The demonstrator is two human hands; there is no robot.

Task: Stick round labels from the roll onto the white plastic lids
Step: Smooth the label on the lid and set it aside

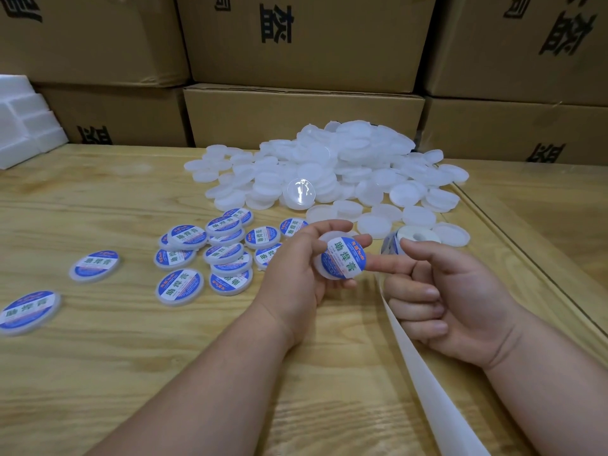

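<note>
My left hand (304, 258) holds a white plastic lid (340, 260) by its rim, and a blue-and-white round label covers the lid's face. My right hand (441, 297) has its index finger stretched out with the tip at the label's right edge, while the other fingers are curled with nothing in them. The label roll (409, 238) stands on the table just behind my right hand. Its empty white backing strip (424, 373) runs down toward me past my right palm. A heap of bare white lids (329, 169) lies beyond.
Several labelled lids (227, 255) lie scattered left of my hands, two more (93, 265) near the left edge. Stacked cardboard boxes (302, 116) wall off the back of the wooden table (131, 357). White foam blocks (23, 126) sit at the far left.
</note>
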